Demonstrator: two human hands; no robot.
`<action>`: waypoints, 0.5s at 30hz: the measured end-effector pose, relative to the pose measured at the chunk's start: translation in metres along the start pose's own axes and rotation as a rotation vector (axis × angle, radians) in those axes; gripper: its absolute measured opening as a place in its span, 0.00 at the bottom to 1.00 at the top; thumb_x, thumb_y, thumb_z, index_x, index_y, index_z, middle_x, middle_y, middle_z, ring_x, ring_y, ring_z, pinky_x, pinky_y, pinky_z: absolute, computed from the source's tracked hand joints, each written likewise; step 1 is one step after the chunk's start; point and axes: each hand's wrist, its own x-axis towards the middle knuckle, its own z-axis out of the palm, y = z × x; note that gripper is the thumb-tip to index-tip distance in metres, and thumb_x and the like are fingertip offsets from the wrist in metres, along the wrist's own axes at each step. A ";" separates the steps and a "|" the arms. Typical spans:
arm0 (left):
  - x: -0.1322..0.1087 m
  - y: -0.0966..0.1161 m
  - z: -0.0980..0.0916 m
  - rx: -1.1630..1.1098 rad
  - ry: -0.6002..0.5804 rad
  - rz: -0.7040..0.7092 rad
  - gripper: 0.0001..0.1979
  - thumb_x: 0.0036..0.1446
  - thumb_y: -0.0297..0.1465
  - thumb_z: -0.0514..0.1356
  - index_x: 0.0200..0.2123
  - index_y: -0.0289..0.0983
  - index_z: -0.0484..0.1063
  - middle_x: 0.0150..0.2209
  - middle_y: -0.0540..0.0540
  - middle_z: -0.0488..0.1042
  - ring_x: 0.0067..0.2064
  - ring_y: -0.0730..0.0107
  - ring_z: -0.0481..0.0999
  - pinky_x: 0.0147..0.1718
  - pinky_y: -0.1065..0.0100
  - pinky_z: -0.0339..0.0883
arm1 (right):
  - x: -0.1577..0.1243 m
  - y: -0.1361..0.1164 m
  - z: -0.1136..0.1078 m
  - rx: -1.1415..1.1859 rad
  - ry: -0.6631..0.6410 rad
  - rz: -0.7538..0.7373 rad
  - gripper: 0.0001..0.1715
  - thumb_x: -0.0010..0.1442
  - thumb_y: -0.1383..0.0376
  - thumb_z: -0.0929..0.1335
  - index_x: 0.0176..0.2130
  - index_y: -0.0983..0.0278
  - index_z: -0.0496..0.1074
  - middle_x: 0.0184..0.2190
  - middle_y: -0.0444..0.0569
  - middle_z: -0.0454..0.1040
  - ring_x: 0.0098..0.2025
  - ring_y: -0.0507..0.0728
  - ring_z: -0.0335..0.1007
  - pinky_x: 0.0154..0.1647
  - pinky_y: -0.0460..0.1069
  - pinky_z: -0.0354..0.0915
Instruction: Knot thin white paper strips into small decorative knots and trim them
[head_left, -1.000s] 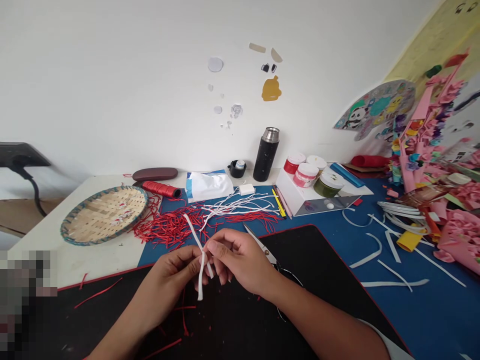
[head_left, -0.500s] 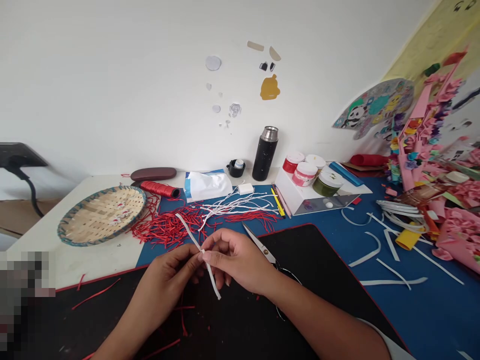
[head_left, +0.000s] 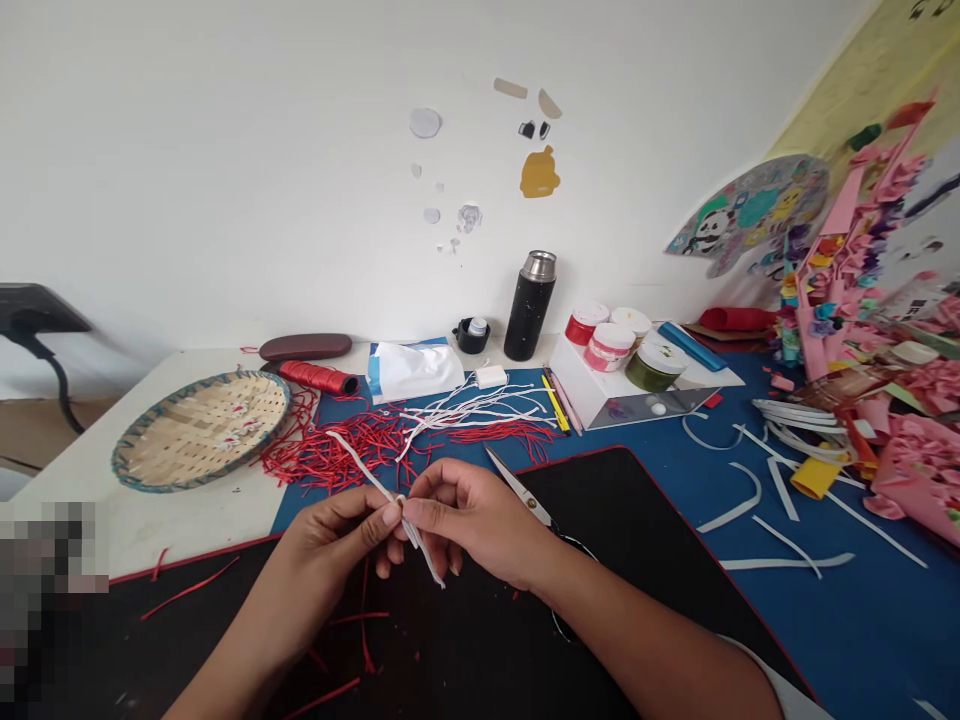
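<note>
Head view: L hand and R hand, fingers clenched, both pinching white paper strip at lower centre of frame, above black mat; scissors just beside R hand.

The paper strip is white, smooth and matt, while the red shreds beside it show a faint sheen. The scissors have bright polished steel blades. The flask has a matt black body, flecked with wear, under a shiny steel top. The tray is rough woven bamboo, the jars are glossy plastic, and the mat is smooth matt black
</note>
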 end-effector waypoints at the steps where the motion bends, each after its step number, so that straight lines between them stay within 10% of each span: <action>1: 0.000 0.000 0.000 0.000 0.003 -0.002 0.22 0.57 0.52 0.71 0.28 0.39 0.83 0.25 0.48 0.79 0.27 0.68 0.75 0.27 0.71 0.69 | 0.000 0.000 0.000 -0.003 -0.002 -0.001 0.29 0.58 0.44 0.78 0.41 0.62 0.70 0.23 0.38 0.74 0.18 0.50 0.69 0.17 0.43 0.60; 15: -0.001 0.002 0.000 0.110 0.047 0.038 0.23 0.60 0.53 0.68 0.29 0.40 0.82 0.23 0.50 0.75 0.25 0.70 0.70 0.25 0.71 0.65 | -0.001 0.000 0.001 -0.037 -0.097 0.012 0.32 0.63 0.37 0.71 0.37 0.63 0.69 0.22 0.40 0.73 0.19 0.49 0.69 0.18 0.42 0.59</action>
